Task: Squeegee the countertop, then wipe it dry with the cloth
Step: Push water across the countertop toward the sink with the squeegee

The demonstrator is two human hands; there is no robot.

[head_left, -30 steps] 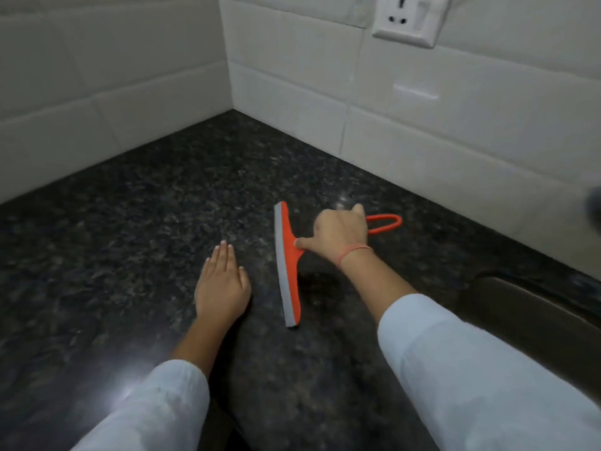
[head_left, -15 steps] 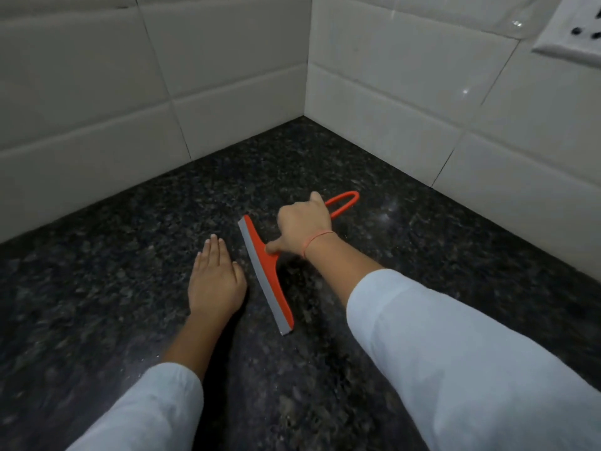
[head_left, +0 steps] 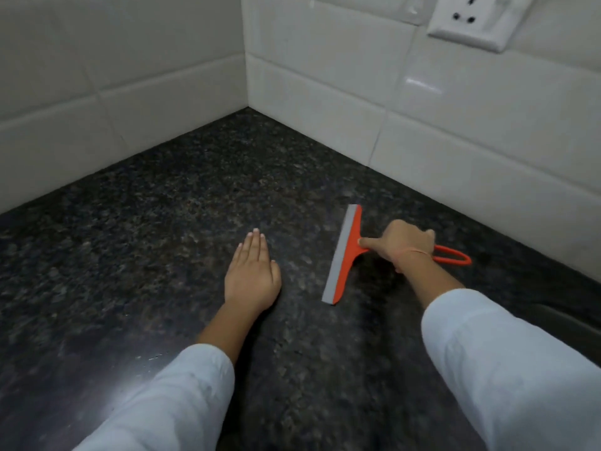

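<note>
On countertop (head_left: 162, 222), squeegee (head_left: 344, 255) in right hand (head_left: 403, 244)

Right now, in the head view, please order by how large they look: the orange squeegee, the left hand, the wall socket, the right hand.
1. Orange squeegee, longest across the picture.
2. Wall socket and left hand look alike; the socket is cut by the frame edge, so no ranking.
3. Right hand, closed on the handle, looks smallest.

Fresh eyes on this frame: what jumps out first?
The orange squeegee stands out most, lying on the dark speckled countertop right of centre, with the right hand gripping its handle. The left hand lies flat and open on the stone beside it. A white wall socket sits on the tiles at top right.
</note>
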